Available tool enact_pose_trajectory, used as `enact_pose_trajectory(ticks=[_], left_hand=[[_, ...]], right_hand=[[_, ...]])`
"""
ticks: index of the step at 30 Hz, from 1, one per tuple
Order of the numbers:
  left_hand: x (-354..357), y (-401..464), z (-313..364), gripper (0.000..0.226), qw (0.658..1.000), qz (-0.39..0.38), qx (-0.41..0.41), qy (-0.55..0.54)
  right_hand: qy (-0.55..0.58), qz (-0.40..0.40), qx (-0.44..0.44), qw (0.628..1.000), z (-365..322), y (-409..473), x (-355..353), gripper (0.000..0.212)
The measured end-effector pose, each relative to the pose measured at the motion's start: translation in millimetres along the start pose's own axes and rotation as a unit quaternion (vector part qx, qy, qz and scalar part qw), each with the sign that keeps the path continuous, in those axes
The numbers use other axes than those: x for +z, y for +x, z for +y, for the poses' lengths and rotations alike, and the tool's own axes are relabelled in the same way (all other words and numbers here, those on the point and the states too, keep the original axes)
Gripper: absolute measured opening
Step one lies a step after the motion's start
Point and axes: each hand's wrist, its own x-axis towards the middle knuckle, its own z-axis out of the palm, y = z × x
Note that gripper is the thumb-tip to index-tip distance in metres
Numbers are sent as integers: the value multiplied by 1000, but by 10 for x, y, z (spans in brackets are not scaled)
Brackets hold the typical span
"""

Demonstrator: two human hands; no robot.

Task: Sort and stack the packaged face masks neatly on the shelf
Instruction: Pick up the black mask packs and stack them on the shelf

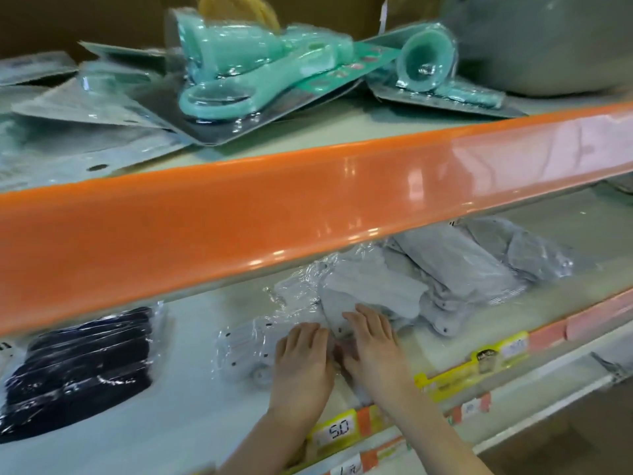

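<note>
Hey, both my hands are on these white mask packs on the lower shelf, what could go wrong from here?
1. The clear wrap looks slick, so the white mask packs under your left hand and right hand may slide apart.
2. The grey mask pile beside them lies loose and tilted; a nudge might topple it.
3. The orange shelf edge hides the back, so packs could be missed.

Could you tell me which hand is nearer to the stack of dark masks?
Left. The left hand lies right of the dark masks, across bare shelf; the right hand sits farther right still.
</note>
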Motion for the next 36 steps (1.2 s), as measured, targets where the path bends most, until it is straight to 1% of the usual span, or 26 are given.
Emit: enact_pose_trajectory(ticks=[3,6,7,10,12,15,17,20,23,25,27,28,29,31,33,34,36], left_hand=[[103,30,117,38,999,-14,-30,4],[163,12,158,40,999,-23,-49,-4],[182,3,155,39,998,-19,-52,-8],[218,-23,133,36,998,2,-56,-14],[224,-31,134,35,999,7,-50,-13],[218,-41,139,36,999,7,-50,-16],[212,-48,136,35,998,10,-55,-28],[193,-46,133,33,996,10,-68,-60],[193,-57,110,37,991,18,-90,-102],[155,-48,110,39,982,32,-110,-148],[117,-56,104,45,965,40,-150,-212],[103,-61,94,52,956,36,-171,-237],[97,-65,80,57,949,31,-183,-253],[42,-46,94,57,952,33,-185,-243],[-30,-16,130,62,966,54,-154,-199],[-66,9,135,63,974,73,-126,-172],[-134,68,91,52,987,107,-50,-105]], right_hand=[[-9,-9,-12,1000,86,-60,47,53],[-18,-8,-29,999,105,-90,75,53],[-23,-4,-35,999,105,-93,82,52],[-12,-3,-28,1000,110,-99,88,60],[1,-1,-23,1000,136,-105,100,55],[41,15,-33,998,150,-117,91,32],[70,42,-51,995,149,-120,74,23],[96,67,-73,990,155,-123,61,18],[131,62,-61,988,154,-121,18,17],[173,55,-39,983,154,-123,-24,17],[266,40,15,963,149,-127,-111,16],[320,44,47,945,140,-127,-177,14],[370,58,78,924,130,-127,-242,12],[437,102,129,884,88,-105,-412,12],[490,129,184,843,107,-42,-520,17],[514,129,204,823,138,2,-543,19],[568,103,238,781,209,84,-540,19]])
